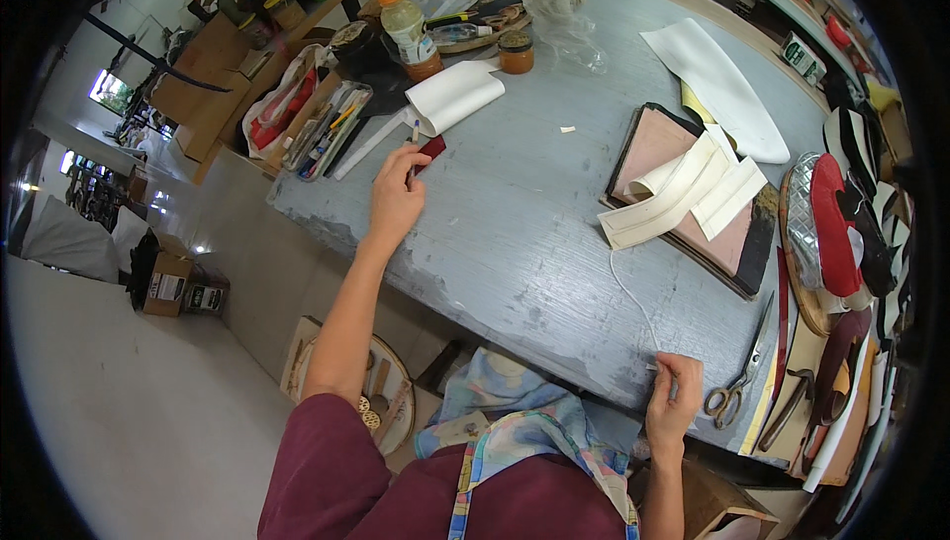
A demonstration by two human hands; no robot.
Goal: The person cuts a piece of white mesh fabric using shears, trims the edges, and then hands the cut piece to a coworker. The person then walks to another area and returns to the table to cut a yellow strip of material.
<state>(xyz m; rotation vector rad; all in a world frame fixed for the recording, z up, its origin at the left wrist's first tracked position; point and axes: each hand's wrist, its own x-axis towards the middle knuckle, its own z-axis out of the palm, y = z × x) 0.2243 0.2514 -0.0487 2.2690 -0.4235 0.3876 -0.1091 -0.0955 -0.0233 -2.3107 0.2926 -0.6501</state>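
Note:
My left hand (398, 194) is closed near the table's left side, around a pen (416, 128) and a small dark red flat piece (431, 151) whose kind I cannot make out. By the near edge, the fingers of my right hand (677, 389) pinch the end of a thin white cord (633, 297). That cord runs up to cream-white strips (673, 189), which lie overlapped on a pink-topped block (648, 149) with dark edges. A small white bit shows at my right fingertips.
Scissors (742, 367) and a hammer (789, 409) lie at the right beside shoe parts (836, 228). A white sheet (727, 85) lies at the far right. On the left are a pen tray (329, 132), a white roll (455, 97), an orange-capped bottle (408, 30) and a jar (516, 52).

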